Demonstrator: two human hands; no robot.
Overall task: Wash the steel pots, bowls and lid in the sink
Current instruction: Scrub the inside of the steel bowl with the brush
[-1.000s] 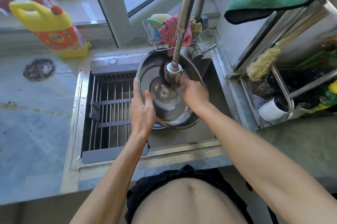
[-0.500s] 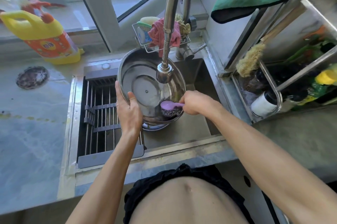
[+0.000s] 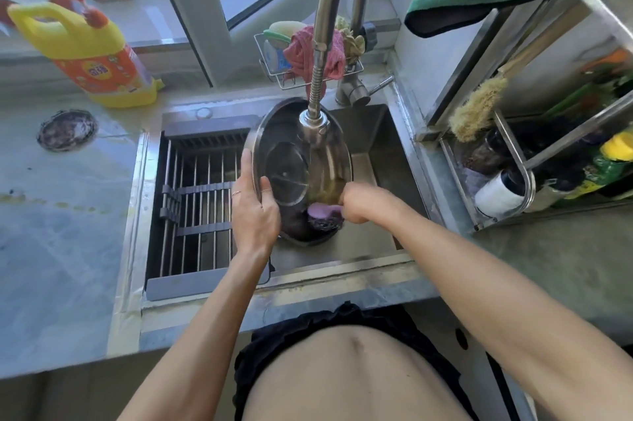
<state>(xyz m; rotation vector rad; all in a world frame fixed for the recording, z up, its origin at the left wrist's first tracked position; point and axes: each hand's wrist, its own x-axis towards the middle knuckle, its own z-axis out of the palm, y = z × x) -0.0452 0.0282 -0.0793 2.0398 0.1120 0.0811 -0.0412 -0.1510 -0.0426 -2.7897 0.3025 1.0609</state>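
A steel pot (image 3: 291, 160) stands tilted on its side in the sink (image 3: 380, 133), its opening turned toward me and to the right. My left hand (image 3: 253, 211) grips the pot's left rim, thumb inside. My right hand (image 3: 363, 203) holds a scrub brush with a purple handle (image 3: 322, 210), its dark bristle head pressed against the lower inside of the pot. The faucet's spray head (image 3: 313, 121) hangs just over the pot's upper rim.
A grey drying rack (image 3: 195, 201) covers the sink's left half. A yellow detergent bottle (image 3: 89, 54) stands on the counter at the back left. A wire caddy with sponges and a pink cloth (image 3: 308, 50) sits behind the faucet. A steel shelf with bottles (image 3: 534, 160) stands at the right.
The pot has turned more onto its side, opening toward the right. My right hand moved from the pot's middle down to its lower inside with the brush. My left hand shifted along the rim.
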